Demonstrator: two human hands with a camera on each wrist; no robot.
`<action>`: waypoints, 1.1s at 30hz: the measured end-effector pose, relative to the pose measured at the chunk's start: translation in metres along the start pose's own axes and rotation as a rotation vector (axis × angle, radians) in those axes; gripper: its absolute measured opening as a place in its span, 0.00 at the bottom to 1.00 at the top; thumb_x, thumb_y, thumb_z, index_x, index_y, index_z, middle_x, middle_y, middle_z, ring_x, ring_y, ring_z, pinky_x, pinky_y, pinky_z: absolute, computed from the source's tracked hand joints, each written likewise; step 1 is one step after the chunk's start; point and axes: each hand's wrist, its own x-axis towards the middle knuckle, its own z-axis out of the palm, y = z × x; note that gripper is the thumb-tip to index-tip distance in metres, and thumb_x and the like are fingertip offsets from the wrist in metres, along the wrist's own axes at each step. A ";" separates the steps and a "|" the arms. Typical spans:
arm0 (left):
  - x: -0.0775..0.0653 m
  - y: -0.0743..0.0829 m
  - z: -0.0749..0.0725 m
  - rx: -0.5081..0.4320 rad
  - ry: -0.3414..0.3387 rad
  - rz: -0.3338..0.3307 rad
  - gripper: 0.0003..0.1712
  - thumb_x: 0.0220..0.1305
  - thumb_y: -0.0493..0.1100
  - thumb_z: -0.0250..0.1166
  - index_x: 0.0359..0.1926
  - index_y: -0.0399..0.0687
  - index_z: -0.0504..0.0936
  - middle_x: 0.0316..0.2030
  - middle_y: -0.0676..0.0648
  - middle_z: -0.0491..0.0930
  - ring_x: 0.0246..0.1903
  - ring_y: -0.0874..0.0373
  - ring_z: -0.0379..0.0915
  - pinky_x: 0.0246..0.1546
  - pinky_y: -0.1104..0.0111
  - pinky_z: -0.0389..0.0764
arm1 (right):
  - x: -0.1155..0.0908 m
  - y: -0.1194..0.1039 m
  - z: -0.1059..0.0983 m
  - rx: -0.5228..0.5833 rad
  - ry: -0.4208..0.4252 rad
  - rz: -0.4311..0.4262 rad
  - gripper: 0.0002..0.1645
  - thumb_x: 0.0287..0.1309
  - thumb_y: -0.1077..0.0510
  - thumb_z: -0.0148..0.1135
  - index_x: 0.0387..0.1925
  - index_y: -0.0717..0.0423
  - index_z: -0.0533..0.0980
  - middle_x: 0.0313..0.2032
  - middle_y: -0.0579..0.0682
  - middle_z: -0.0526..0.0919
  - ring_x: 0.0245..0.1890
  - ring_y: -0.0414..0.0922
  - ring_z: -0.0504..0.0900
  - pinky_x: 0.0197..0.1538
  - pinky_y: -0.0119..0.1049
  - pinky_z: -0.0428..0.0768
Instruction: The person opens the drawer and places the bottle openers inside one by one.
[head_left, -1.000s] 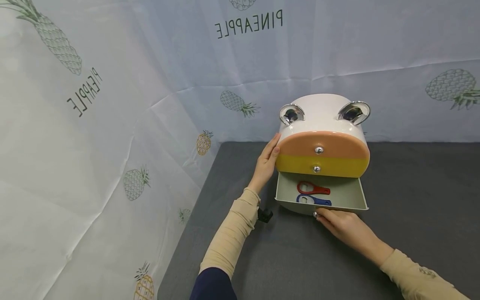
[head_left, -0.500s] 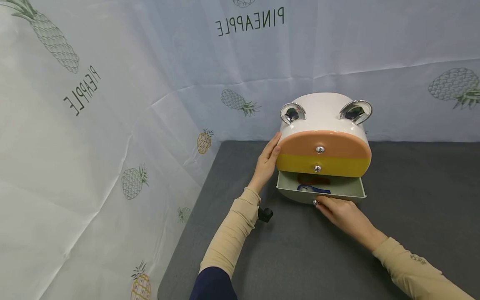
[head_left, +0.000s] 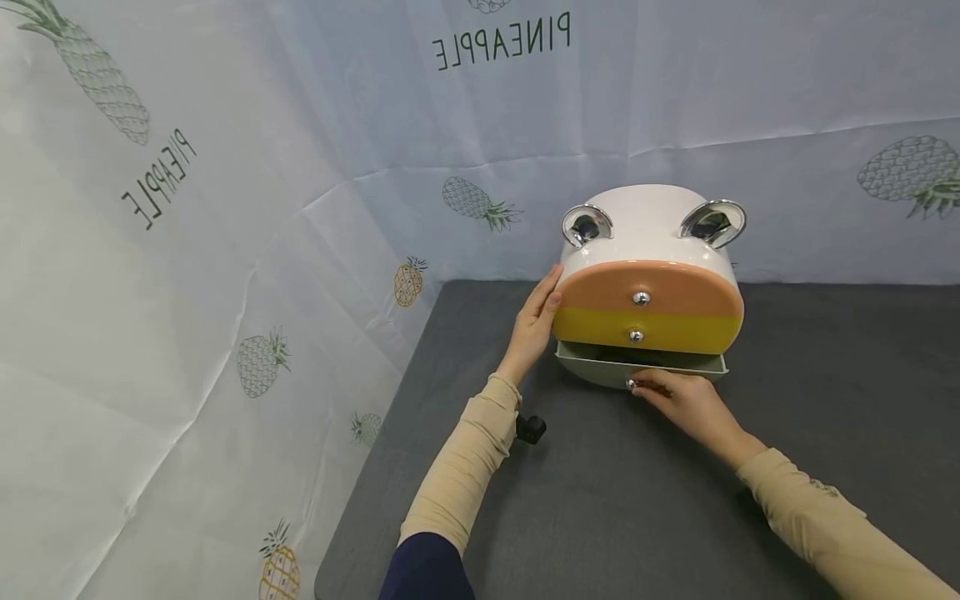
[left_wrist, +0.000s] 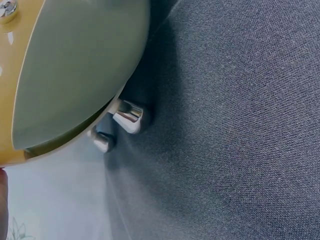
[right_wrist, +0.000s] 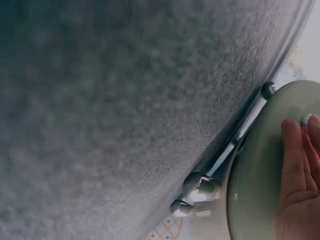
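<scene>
A small white drawer cabinet [head_left: 652,221] with two silver-rimmed eyes stands at the back of the table. Its orange top drawer [head_left: 600,287] and yellow middle drawer [head_left: 592,327] are closed. Below them, the green bottom drawer [head_left: 588,369] sticks out a little, its inside dark and its contents hidden. My right hand [head_left: 690,407] pinches that drawer's silver knob [head_left: 631,384] between thumb and fingers. Against the cabinet's left side rests my left hand [head_left: 529,333], fingers extended along the white wall.
Silver feet [left_wrist: 131,118] hold the cabinet up off the grey tabletop [head_left: 615,508]. A pineapple-printed cloth [head_left: 360,100] hangs behind and to the left. Beside my left forearm a small black object [head_left: 532,429] shows.
My right hand has pushed the green drawer inward, toward the cabinet. The red and blue bottle openers seen inside it earlier are now out of sight. My left hand stays in place.
</scene>
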 end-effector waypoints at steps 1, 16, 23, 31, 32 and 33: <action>0.000 0.000 0.000 -0.001 0.000 0.001 0.27 0.73 0.45 0.44 0.71 0.54 0.57 0.72 0.52 0.53 0.72 0.59 0.47 0.71 0.67 0.56 | 0.000 0.001 0.000 0.005 -0.006 0.012 0.17 0.39 0.65 0.73 0.36 0.51 0.82 0.31 0.42 0.85 0.29 0.37 0.83 0.35 0.16 0.74; -0.001 0.004 0.000 0.015 -0.002 -0.014 0.27 0.73 0.45 0.43 0.71 0.53 0.57 0.72 0.52 0.53 0.72 0.58 0.47 0.71 0.67 0.55 | 0.009 0.010 0.001 0.028 -0.045 0.087 0.14 0.45 0.62 0.71 0.37 0.49 0.81 0.32 0.42 0.86 0.30 0.36 0.82 0.34 0.16 0.73; -0.002 0.004 -0.001 0.015 -0.004 -0.015 0.27 0.73 0.45 0.43 0.71 0.52 0.57 0.72 0.51 0.53 0.72 0.57 0.47 0.71 0.66 0.56 | 0.011 0.011 0.001 0.044 -0.055 0.121 0.13 0.47 0.62 0.70 0.37 0.50 0.81 0.32 0.43 0.85 0.30 0.36 0.82 0.33 0.23 0.77; -0.002 0.005 -0.001 0.016 0.002 -0.016 0.27 0.73 0.44 0.44 0.71 0.51 0.57 0.72 0.50 0.54 0.72 0.56 0.49 0.71 0.66 0.56 | 0.017 0.012 0.002 0.088 -0.058 0.160 0.11 0.48 0.63 0.69 0.36 0.52 0.81 0.32 0.46 0.85 0.29 0.41 0.82 0.32 0.29 0.80; -0.001 0.005 -0.001 0.017 0.002 -0.016 0.27 0.73 0.44 0.44 0.71 0.51 0.57 0.72 0.50 0.54 0.72 0.57 0.49 0.71 0.66 0.57 | 0.017 0.012 0.003 0.094 -0.055 0.161 0.11 0.48 0.64 0.69 0.36 0.52 0.81 0.32 0.46 0.85 0.29 0.41 0.82 0.31 0.29 0.79; -0.001 0.005 -0.001 0.017 0.002 -0.016 0.27 0.73 0.44 0.44 0.71 0.51 0.58 0.72 0.50 0.54 0.72 0.56 0.49 0.71 0.66 0.56 | 0.017 0.012 0.003 0.099 -0.054 0.163 0.11 0.48 0.64 0.69 0.36 0.53 0.81 0.32 0.47 0.84 0.29 0.41 0.81 0.31 0.29 0.79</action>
